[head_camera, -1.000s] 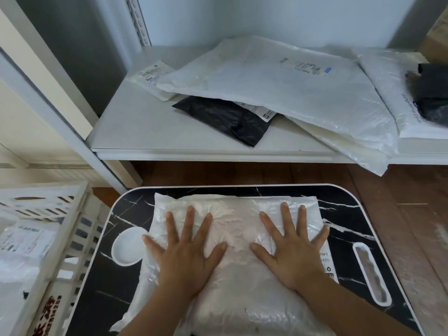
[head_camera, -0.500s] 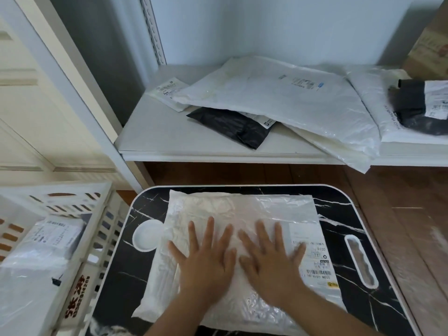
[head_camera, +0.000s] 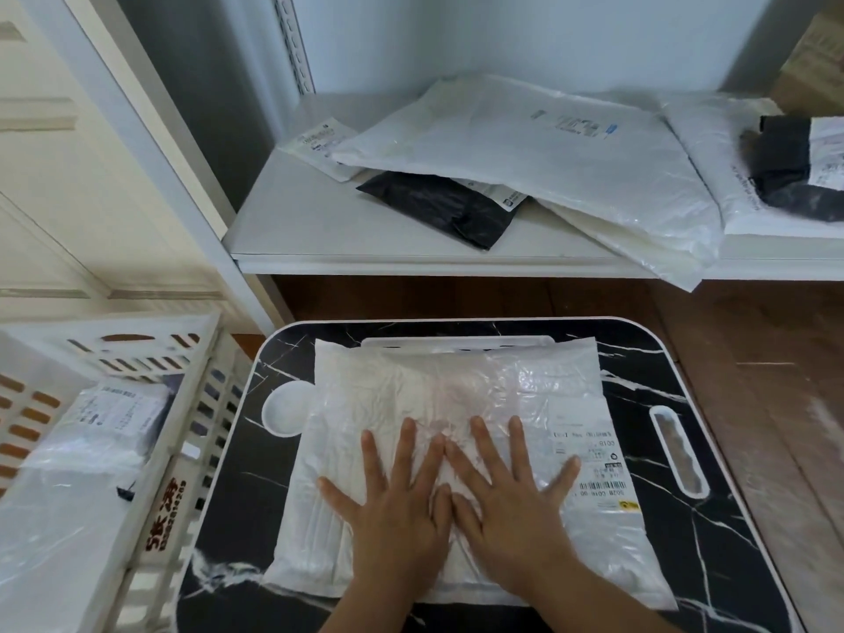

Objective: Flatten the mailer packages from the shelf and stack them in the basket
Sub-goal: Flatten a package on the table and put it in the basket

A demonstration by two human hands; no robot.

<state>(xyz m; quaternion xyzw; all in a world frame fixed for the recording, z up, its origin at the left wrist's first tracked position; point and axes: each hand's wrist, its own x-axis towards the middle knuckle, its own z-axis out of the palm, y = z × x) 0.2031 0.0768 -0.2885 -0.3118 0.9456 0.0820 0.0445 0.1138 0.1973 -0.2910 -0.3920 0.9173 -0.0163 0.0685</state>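
Shelf (head_camera: 319,230) at the back holds more mailers, the basket (head_camera: 150,450) waits left. White mailer (head_camera: 411,404) lies on the marbled counter (head_camera: 685,564) under the left hand (head_camera: 402,509) and right hand (head_camera: 507,500), fingers spread flat to squeeze air out. Earlier wide apart, they now touch.

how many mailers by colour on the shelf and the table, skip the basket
white mailers: 5. On the shelf: small left one, large one, one beneath it, right one. On the table: one pressed by left hand and right hand.
black mailers: 2. Middle one, right one.
total: 7
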